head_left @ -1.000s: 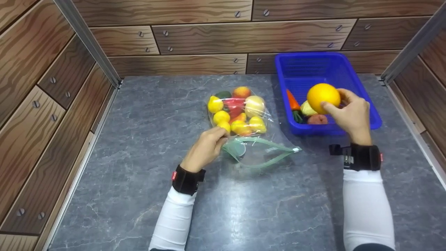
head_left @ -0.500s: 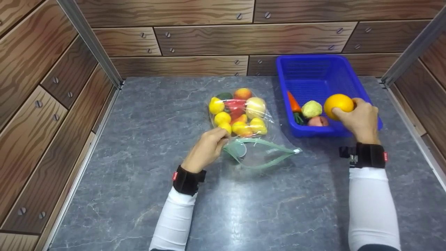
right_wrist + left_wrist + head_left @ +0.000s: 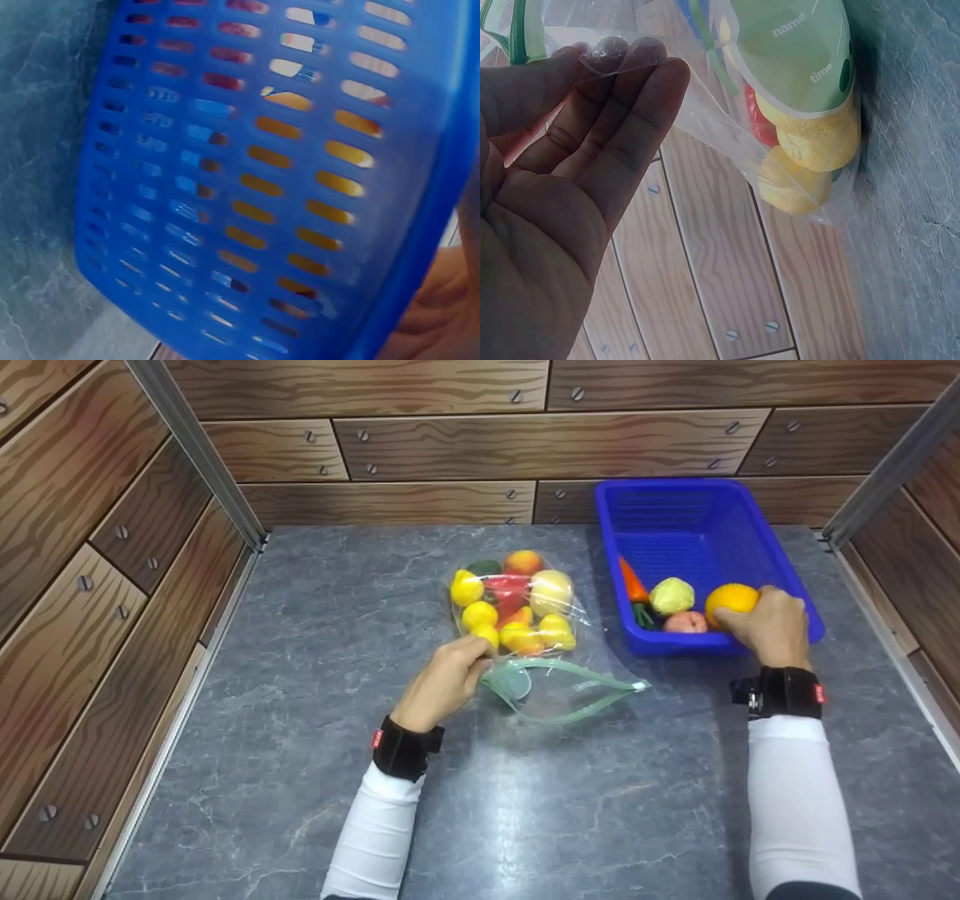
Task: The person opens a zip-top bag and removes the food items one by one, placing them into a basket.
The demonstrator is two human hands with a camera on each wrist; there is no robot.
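Blue basket (image 3: 780, 555) sits far right on the grey counter; my right hand (image 3: 771, 626) curls round the orange (image 3: 729, 598) inside its near corner, beside the peach. Left hand (image 3: 444, 681) pinches the zip bag (image 3: 525, 607) rim, mouth gaping toward me, fruit inside.

The orange (image 3: 730, 599) is round and bright, sitting low in the near right corner of the blue basket (image 3: 780, 556), gripped from the near side by the right hand (image 3: 771, 628), just beside a reddish fruit and a pale green one. The clear zip bag (image 3: 525, 615) lies flat on the grey counter, stuffed with yellow, red and green fruit, its green-edged mouth gaping toward the near side, where the left hand (image 3: 444, 681) pinches one lip
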